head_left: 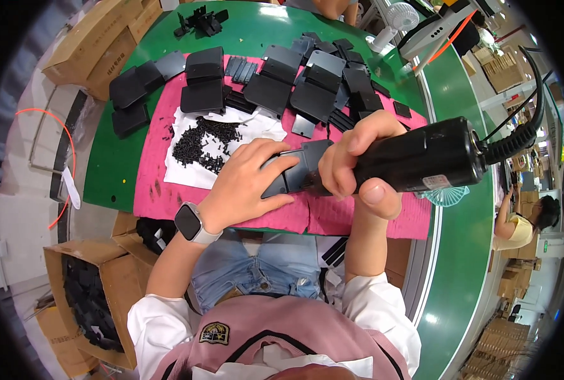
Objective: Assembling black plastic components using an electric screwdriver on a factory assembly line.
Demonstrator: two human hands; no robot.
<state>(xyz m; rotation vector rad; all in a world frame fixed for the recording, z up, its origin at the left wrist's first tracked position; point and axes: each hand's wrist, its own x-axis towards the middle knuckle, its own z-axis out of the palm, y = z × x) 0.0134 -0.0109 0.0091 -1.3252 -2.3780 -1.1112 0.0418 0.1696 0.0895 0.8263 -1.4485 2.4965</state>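
My left hand (247,180), with a watch on its wrist, lies over a dark plastic part (300,166) and presses it to the pink mat (383,218), thumb and fingers around its left side. In my right hand (345,161) is a thick black electric screwdriver (421,155) with a cable at its rear end. Its front end points down toward the right side of the part; the tip is hidden behind the hand. Left of the part, many small black screws (196,144) are spread on a white cloth (175,166).
Black plates (201,95) and small strips (241,68) stand in rows behind my hands. Further black pieces (201,22) lie on the green table (152,38). A white fan (401,18) stands at the far right. At lower left is a cardboard box (120,304) of black parts. Another person (524,228) sits at right.
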